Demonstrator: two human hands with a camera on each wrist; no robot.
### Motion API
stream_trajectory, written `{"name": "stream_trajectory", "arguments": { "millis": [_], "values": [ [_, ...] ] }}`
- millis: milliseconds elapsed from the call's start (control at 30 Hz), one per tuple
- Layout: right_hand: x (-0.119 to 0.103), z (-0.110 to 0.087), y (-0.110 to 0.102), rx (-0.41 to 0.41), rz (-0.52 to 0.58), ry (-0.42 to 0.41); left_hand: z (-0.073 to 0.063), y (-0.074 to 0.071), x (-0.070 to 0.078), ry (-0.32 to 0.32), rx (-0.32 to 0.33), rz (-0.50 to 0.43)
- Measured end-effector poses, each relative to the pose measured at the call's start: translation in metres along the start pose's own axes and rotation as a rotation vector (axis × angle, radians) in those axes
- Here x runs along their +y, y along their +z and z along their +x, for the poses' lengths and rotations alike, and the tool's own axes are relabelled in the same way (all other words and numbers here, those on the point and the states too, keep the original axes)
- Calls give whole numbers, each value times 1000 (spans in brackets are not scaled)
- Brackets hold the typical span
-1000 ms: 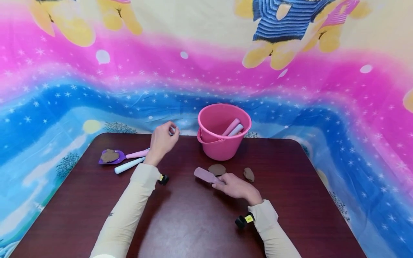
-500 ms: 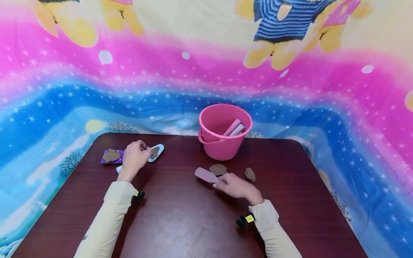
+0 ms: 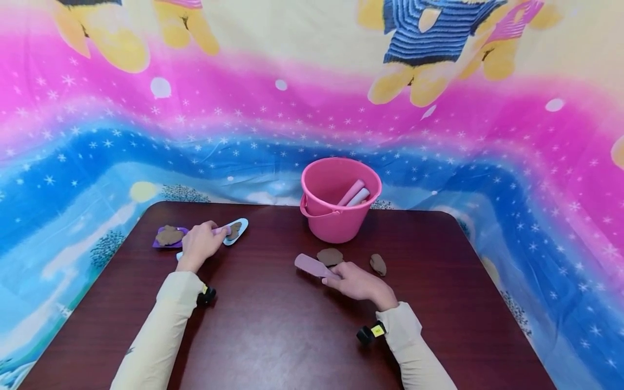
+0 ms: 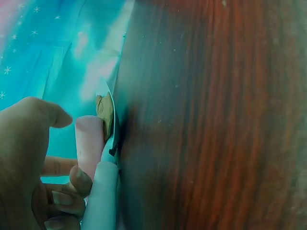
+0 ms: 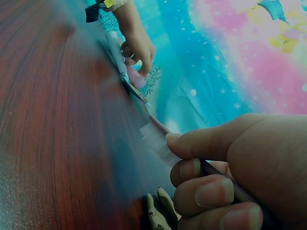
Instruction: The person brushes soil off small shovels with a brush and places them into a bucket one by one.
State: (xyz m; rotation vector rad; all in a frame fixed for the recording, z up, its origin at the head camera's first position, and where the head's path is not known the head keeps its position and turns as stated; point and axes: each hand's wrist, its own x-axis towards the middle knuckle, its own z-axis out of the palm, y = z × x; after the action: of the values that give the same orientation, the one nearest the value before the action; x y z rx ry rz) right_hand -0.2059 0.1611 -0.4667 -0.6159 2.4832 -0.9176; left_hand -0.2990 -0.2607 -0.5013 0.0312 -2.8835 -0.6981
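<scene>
My left hand (image 3: pixel 200 244) is on the pink handle (image 3: pixel 222 230) of a purple toy shovel (image 3: pixel 182 232), its lower fingers curled behind the handle in the left wrist view. A lump of brown clay (image 3: pixel 168 236) lies on the shovel's blade. Right beside that handle is a pale blue toy trowel (image 4: pixel 100 196) with a smaller clay piece (image 3: pixel 235 231) on its blade. My right hand (image 3: pixel 358 280) holds a lilac brush (image 3: pixel 312 265), pinched between thumb and fingers; its white bristles (image 5: pixel 158 143) face down over the table.
Near the table's back edge stands a pink bucket (image 3: pixel 331 227) with a pink handle (image 3: pixel 352 190) and a white handle (image 3: pixel 358 196) inside. Two flat clay pieces lie by the right hand, one clay piece (image 3: pixel 330 256) behind the brush. A printed cloth (image 3: pixel 253 146) hangs behind the table.
My left hand has moved left and down from near the back edge to the shovel's handle, uncovering the trowel's blade. The right hand with the brush has stayed in place.
</scene>
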Motion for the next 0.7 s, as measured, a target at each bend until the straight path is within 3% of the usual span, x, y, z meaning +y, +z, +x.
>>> {"name": "stream_trajectory", "arguments": {
  "millis": [400, 700],
  "values": [
    [1, 1, 1, -2, 1, 1, 4, 0, 6, -53, 7, 38],
    [1, 0, 0, 2, -3, 1, -5, -9, 5, -40, 108, 85]
  ]
}}
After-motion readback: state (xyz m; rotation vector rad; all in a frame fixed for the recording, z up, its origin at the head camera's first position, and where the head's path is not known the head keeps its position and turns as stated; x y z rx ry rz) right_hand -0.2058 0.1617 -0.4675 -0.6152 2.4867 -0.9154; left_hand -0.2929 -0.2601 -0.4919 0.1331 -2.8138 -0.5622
